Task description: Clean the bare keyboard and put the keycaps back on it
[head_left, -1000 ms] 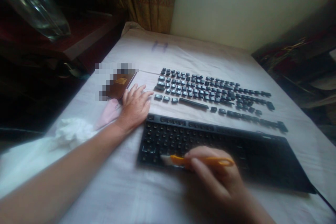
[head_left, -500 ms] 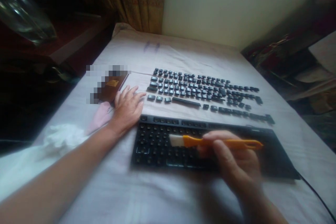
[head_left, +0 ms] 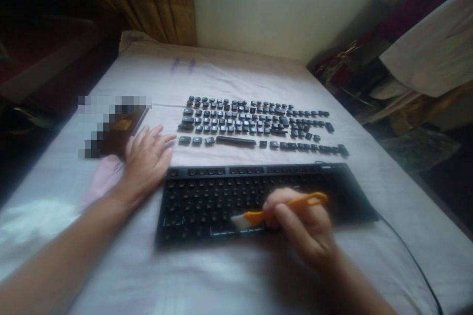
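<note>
1. The right hand (head_left: pixel 306 231) holds an orange brush (head_left: pixel 284 206). Its fingers (head_left: pixel 286 216) are closed around the middle of the handle.
2. The brush lies nearly level over the keyboard (head_left: pixel 199 202). Its white bristles (head_left: pixel 239 221) point to the person's left and touch the near rows, close to the long slot at the front edge. The looped end of the handle sticks out past the hand to the right.
3. The keyboard is black and has its key tops off. It lies lengthwise across a bed (head_left: pixel 236 74) covered with a pale sheet, right in front of the person.
4. The left hand (head_left: pixel 146 160) rests flat on the sheet, palm down, with its fingers (head_left: pixel 162 139) spread and holding nothing. It sits just beside the keyboard's far left corner.
5. The loose keys (head_left: pixel 254 120) are laid out in tidy rows on the sheet beyond the keyboard, apart from it.
6. A brown flat thing (head_left: pixel 123 130), partly blurred out, lies just beyond the left hand.
7. A pink cloth (head_left: pixel 101 182) lies by the left wrist, and a crumpled white tissue (head_left: pixel 33 214) lies further left.
8. A thin black cable (head_left: pixel 410 256) runs from the keyboard's right end toward the near right edge of the bed.
9. A patterned curtain (head_left: pixel 155 0) hangs beyond the far left corner of the bed.
</note>
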Demonstrator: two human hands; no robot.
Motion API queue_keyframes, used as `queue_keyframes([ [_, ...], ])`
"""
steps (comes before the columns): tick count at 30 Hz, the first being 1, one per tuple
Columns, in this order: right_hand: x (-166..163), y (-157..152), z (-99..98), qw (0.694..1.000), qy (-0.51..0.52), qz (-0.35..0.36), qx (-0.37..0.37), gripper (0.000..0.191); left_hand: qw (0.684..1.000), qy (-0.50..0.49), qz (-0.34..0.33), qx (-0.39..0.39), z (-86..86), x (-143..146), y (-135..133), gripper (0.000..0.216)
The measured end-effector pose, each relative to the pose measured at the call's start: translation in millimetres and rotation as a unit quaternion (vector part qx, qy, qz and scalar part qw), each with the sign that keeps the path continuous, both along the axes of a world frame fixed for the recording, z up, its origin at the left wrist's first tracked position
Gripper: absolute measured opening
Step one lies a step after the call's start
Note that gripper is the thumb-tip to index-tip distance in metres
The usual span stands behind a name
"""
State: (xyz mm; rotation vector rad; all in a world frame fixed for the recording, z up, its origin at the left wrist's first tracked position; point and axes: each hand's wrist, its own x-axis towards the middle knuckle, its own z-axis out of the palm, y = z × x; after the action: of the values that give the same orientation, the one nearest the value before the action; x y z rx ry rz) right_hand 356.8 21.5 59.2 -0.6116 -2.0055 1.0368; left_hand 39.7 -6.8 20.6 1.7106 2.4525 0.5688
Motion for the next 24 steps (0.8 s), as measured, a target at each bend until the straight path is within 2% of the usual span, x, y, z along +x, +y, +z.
queue_keyframes([
  [8,-4.4,5.9,6.0,0.993,-0.047,0.073,0.077,0.019,1.0,-0.002,-0.003,0.001,3.9,0.6,0.1,0.045],
  [10,-3.4,5.3,6.6,0.994,-0.05,0.085,0.055,0.021,1.0,0.002,-0.002,-0.009,4.8,1.5,0.3,0.047],
  [12,-1.5,3.2,6.6,0.996,-0.04,0.08,0.002,0.023,1.0,0.005,0.001,-0.016,5.2,2.1,0.6,0.048],
  [14,0.6,0.9,5.3,0.997,-0.016,0.049,-0.051,0.025,1.0,0.007,0.003,-0.018,4.9,2.0,0.9,0.048],
  [16,2.3,-0.4,3.1,0.997,0.006,0.013,-0.073,0.025,1.0,0.005,0.005,-0.018,4.6,1.5,1.0,0.046],
  [19,1.9,0.6,0.9,0.998,0.007,0.002,-0.064,0.024,1.0,0.001,0.005,-0.018,4.6,0.5,0.9,0.045],
  [24,-4.2,4.6,4.3,0.998,-0.032,0.051,-0.014,0.026,1.0,-0.003,0.001,-0.013,5.7,0.5,0.4,0.045],
])
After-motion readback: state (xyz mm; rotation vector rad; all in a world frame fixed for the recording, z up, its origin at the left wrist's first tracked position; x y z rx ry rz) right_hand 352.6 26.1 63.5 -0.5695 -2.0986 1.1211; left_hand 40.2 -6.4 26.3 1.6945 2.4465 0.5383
